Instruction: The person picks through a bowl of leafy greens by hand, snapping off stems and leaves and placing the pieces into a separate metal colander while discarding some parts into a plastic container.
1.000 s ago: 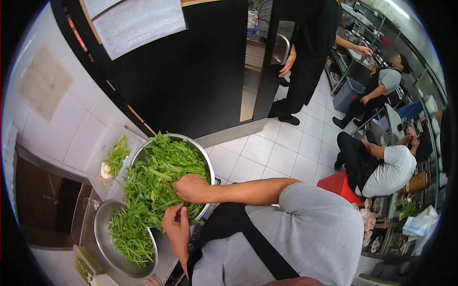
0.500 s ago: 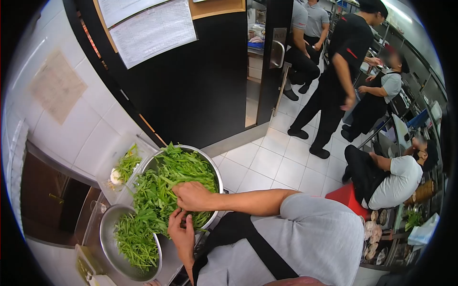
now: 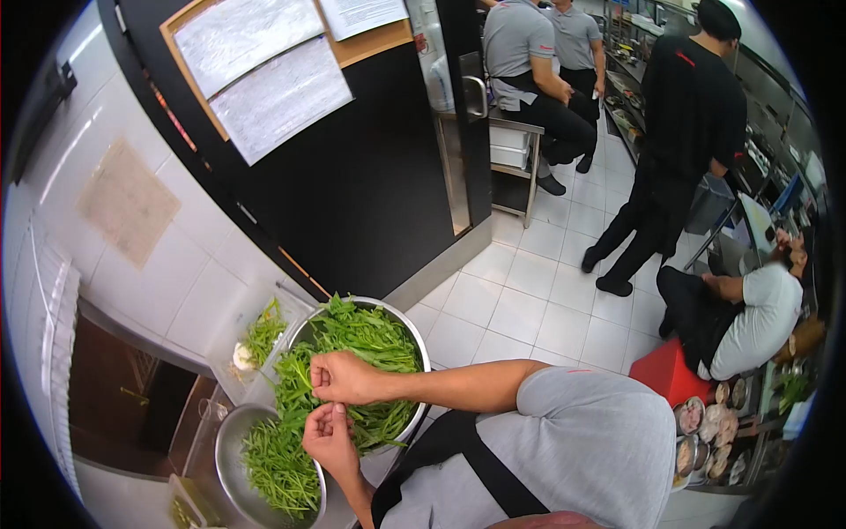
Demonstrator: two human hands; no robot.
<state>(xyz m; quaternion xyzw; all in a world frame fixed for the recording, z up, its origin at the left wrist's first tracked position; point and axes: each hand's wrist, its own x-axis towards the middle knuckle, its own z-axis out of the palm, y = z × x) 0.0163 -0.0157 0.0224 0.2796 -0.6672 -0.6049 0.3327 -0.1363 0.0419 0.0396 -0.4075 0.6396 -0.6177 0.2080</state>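
Leafy greens [image 3: 366, 339] fill a large steel bowl [image 3: 424, 353]. Over them, my right hand [image 3: 345, 377] is closed in a pinch on a green stem. Just below it, nearly touching, my left hand [image 3: 331, 434] has its thumb and fingertips pressed together; anything between them is too small to make out. A smaller steel bowl [image 3: 231, 445] beside the large one holds cut green stems [image 3: 280, 467]. Behind them, a clear plastic container [image 3: 225, 353] holds pale green trimmings [image 3: 264, 333] and something white.
A black door [image 3: 352, 167] with papers stands ahead. One person in black [image 3: 692, 115] stands on the tiled floor [image 3: 538, 291]. Another sits on a red stool [image 3: 668, 375] at the right, near several small bowls. Two people in grey shirts are farther back.
The view has shifted, so the bowls sit lower and farther right. My fingertips have come closer together. The person in black has turned away, and the person who faced them is out of sight.
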